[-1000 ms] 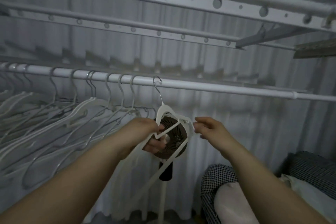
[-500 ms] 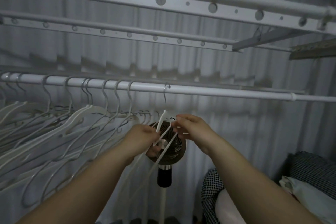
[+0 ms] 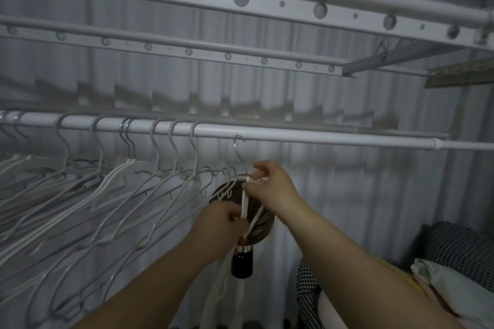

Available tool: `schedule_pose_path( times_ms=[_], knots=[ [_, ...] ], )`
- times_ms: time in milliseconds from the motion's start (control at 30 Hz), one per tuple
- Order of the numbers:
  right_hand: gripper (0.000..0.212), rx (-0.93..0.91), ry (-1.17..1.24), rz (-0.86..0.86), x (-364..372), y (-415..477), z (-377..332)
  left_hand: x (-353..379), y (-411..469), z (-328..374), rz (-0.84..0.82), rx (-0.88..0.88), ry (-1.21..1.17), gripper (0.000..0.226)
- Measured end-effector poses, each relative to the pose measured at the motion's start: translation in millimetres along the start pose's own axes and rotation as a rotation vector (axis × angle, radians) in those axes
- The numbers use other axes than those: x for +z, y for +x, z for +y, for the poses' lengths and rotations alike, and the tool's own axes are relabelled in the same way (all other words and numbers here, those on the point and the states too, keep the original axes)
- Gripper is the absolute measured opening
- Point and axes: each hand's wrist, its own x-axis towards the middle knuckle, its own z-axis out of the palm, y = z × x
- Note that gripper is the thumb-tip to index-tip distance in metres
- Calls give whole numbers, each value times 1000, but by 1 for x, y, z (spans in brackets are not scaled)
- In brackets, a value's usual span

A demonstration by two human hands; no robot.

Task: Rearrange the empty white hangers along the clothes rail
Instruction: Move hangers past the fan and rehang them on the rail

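A white clothes rail point(image 3: 294, 137) runs across the view. Several empty white hangers point(image 3: 112, 184) hang bunched on its left half. One white hanger point(image 3: 244, 205) hangs alone to their right, its metal hook just under the rail, turned edge-on to me. My right hand point(image 3: 272, 187) pinches that hanger near its neck. My left hand point(image 3: 224, 224) grips its lower arm, fingers closed around the plastic.
Behind my hands a round fan point(image 3: 247, 222) stands on a pole. Two perforated drying bars point(image 3: 240, 0) cross overhead. A white curtain point(image 3: 347, 195) covers the back. Checked fabric and bedding point(image 3: 441, 275) lie at the lower right. The rail's right half holds no hangers.
My right hand came in from the right and took the lone hanger at its neck. The hanger turned edge-on and its hook shifted right along the rail. My left hand kept its grip.
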Motion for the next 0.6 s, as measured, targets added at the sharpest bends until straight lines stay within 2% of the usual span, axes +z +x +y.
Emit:
schedule_pose_path(
  times_ms=[200, 300, 467, 600],
  knots=[
    [33, -69, 135, 94, -15, 9, -14, -27, 12, 21, 32, 64, -25, 19],
    [30, -16, 214, 99, -20, 16, -18, -32, 25, 29, 25, 70, 2, 19],
    [28, 65, 203, 37, -19, 19, -10, -16, 40, 26, -1, 36, 129, 29],
    [31, 98, 177, 31, -19, 19, -2, -2, 42, 20, -35, 3, 152, 29]
  ],
)
